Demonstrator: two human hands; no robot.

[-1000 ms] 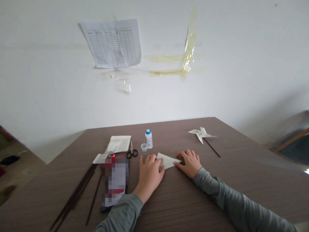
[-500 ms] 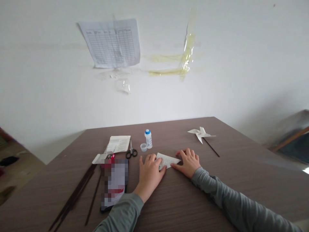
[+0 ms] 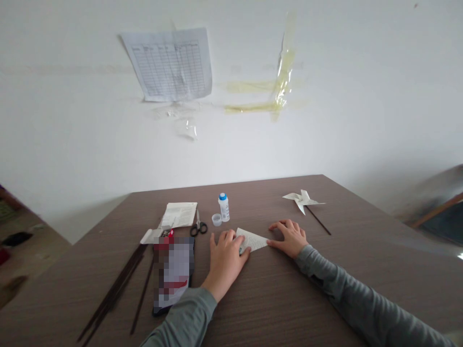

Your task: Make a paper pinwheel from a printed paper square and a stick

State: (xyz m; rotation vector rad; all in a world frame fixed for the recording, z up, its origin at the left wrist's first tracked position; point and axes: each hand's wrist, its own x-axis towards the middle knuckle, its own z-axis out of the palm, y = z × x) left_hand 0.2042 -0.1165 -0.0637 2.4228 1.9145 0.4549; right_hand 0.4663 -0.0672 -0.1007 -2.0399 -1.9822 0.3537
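A small triangle of folded printed paper (image 3: 253, 242) lies on the brown table. My left hand (image 3: 224, 253) holds its left part down, the fingertips at the upper edge and the thumb at the lower edge; some of the paper is hidden under it. At the sharp right corner is the thumb tip of my right hand (image 3: 290, 239). The fingers of that hand are curved and stand apart from the thumb, with a gap between. Beyond my left hand stand a glue bottle (image 3: 224, 208) with a blue top and its clear cap (image 3: 216, 220).
Black-handled scissors (image 3: 198, 227) lie beside a stack of printed paper (image 3: 180, 214). A phone (image 3: 173, 274) with a blurred screen is left of my left forearm, near several thin dark sticks (image 3: 112, 291). A paper pinwheel (image 3: 303, 200) on a stick lies at the back right.
My right thumb has slid rightward along the folded paper to its pointed corner, and the right hand has shifted right. My left hand stays on the paper.
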